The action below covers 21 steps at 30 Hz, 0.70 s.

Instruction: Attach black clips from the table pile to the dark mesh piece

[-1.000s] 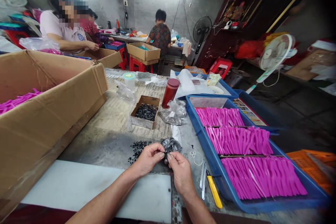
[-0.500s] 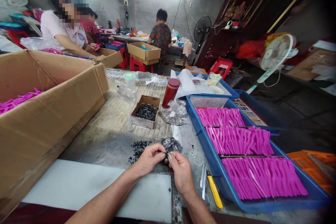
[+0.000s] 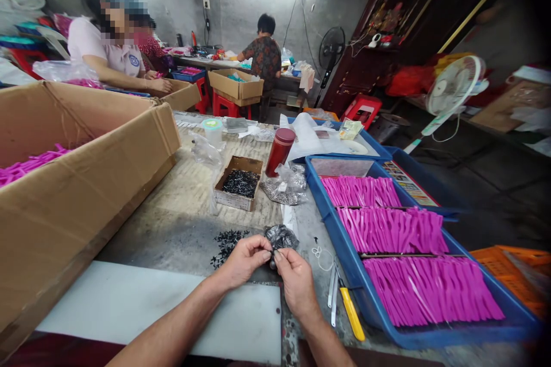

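Observation:
My left hand (image 3: pixel 244 259) and my right hand (image 3: pixel 294 281) meet fingertip to fingertip over the table's near edge, both pinched on a tiny dark part (image 3: pixel 272 254) between them. Just behind the fingers lies a small crumpled plastic bag of dark parts (image 3: pixel 282 236). A loose scatter of small black pieces (image 3: pixel 226 242) lies on the table to the left of it. A white board (image 3: pixel 181 309) lies under my left forearm.
A blue tray (image 3: pixel 344 252) with rows of pink strips stands at my right, a yellow-handled tool (image 3: pixel 350 312) beside it. A big cardboard box (image 3: pixel 86 183) with pink pieces fills the left. A small box of black parts (image 3: pixel 238 183), a red cup (image 3: pixel 279 152) and other people at work sit farther back.
My hands stay pinched together in the same spot. The person at the far left has shifted their arms over the box in front of them.

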Motion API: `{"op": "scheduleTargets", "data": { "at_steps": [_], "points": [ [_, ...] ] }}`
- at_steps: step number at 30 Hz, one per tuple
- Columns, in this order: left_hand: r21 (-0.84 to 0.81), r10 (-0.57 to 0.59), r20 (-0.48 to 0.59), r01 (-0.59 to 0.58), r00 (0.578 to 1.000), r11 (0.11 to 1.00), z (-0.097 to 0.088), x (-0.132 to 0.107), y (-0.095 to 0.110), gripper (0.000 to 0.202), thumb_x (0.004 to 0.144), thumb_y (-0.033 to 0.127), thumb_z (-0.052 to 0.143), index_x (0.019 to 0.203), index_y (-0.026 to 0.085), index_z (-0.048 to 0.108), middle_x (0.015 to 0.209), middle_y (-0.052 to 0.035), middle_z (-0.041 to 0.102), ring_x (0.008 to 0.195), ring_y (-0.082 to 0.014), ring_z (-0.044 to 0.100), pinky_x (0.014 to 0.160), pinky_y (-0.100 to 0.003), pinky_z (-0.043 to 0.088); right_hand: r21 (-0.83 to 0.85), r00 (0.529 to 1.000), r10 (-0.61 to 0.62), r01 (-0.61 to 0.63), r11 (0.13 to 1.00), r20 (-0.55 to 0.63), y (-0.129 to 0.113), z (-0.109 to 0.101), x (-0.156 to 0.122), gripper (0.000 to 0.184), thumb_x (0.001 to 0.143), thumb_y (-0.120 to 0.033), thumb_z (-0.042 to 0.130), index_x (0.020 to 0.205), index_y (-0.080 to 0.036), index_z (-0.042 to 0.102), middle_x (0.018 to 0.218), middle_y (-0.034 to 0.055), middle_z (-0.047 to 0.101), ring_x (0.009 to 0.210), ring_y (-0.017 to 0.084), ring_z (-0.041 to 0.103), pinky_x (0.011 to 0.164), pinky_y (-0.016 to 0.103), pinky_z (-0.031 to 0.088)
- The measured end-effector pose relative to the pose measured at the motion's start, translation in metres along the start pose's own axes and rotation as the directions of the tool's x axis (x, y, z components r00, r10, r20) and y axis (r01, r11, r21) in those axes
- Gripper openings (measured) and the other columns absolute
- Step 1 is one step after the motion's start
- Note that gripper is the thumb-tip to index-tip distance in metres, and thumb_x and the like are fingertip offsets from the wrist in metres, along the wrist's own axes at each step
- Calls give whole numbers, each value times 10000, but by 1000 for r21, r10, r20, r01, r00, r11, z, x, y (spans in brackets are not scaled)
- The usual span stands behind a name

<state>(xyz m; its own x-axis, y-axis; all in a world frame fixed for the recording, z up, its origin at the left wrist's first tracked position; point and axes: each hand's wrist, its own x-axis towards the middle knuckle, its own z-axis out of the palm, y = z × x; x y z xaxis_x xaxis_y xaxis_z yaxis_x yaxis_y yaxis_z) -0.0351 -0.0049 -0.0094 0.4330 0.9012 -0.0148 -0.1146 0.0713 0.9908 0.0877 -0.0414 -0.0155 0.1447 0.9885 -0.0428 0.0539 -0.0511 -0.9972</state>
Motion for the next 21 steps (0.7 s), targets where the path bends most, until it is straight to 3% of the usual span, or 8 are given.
{"op": "scheduleTargets", "data": {
  "at_steps": [9,21],
  "points": [
    [18,-3,-18,4,1000,1000,-1,0,1,212,621,329,595,594,128,532,565,21,475,571,-102,415,571,-202,334,-24,1000,17,-17,1000,-8,1,1,0,215,680,-334,502,579,-147,528,487,-42,429,474,96,363,456,202,318],
    [-174,-115,16,116,993,978,-1,0,-6,232,596,317,627,637,121,511,518,48,439,465,-56,346,456,-174,257,-16,1000,19,-18,1000,22,-1,0,2,208,690,-315,487,574,-146,523,479,-48,407,464,89,336,442,197,292]
  ]
}}
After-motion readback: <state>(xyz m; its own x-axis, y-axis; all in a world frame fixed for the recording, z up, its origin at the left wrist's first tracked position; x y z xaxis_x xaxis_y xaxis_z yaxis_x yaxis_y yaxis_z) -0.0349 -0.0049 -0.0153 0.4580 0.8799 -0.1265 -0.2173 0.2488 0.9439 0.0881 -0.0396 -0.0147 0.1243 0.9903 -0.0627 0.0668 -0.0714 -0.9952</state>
